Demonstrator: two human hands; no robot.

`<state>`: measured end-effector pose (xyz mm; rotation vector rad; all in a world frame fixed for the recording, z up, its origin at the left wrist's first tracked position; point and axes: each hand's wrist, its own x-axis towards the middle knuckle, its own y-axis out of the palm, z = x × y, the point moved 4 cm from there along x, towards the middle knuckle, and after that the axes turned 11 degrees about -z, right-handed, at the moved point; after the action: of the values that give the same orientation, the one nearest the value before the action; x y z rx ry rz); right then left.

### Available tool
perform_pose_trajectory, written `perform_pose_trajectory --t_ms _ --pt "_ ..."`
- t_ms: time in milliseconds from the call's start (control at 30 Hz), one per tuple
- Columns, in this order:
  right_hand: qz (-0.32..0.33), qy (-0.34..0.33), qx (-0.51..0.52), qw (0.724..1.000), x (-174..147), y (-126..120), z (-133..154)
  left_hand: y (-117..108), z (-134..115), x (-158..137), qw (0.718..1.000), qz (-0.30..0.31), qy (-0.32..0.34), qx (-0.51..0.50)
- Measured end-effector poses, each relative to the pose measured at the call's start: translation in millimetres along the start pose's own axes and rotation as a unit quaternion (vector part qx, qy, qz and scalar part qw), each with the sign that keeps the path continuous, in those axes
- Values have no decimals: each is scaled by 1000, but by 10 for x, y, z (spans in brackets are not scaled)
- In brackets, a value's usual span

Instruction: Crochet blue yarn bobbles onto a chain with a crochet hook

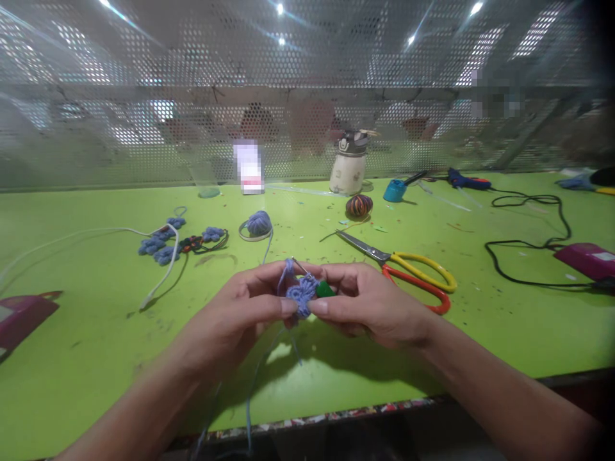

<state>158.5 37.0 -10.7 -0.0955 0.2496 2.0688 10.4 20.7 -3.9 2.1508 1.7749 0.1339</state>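
Between my two hands is a small blue crochet flower (300, 298), raised above the green table. My left hand (250, 301) pinches its left side, with the thumb on the front and a loop of yarn over the fingers. On the other side my right hand (360, 298) grips the flower's lower right edge with thumb and fingers. It also keeps a crochet hook with a green handle (325, 289), whose thin metal tip points up and left. Loose yarn (250, 410) hangs below toward the table's edge. A blue yarn ball (259, 222) lies beyond my left hand.
Scissors (379, 253) with yellow and red handles lie right of my hands. Finished blue flowers (161, 246) and a white cable (175, 250) are at left. Farther back stand a multicoloured yarn ball (359, 205), a bottle (348, 169), a blue pot (394, 191) and a glue gun (468, 181).
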Motion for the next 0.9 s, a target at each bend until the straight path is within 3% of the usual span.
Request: perform_pose_trajectory --t_ms 167,333,600,900 --pt "2 -4 -9 1000 4 -5 4 6 -5 -10 999 -18 -14 -39" --pt "6 -6 1 1000 6 -13 3 -17 13 -1 1000 -12 0 25" --pt "27 -21 34 999 13 -6 -10 -27 9 5 999 -5 15 33" --pt "-19 -87 -3 996 43 -60 -34 -44 9 43 999 -38 1 13"
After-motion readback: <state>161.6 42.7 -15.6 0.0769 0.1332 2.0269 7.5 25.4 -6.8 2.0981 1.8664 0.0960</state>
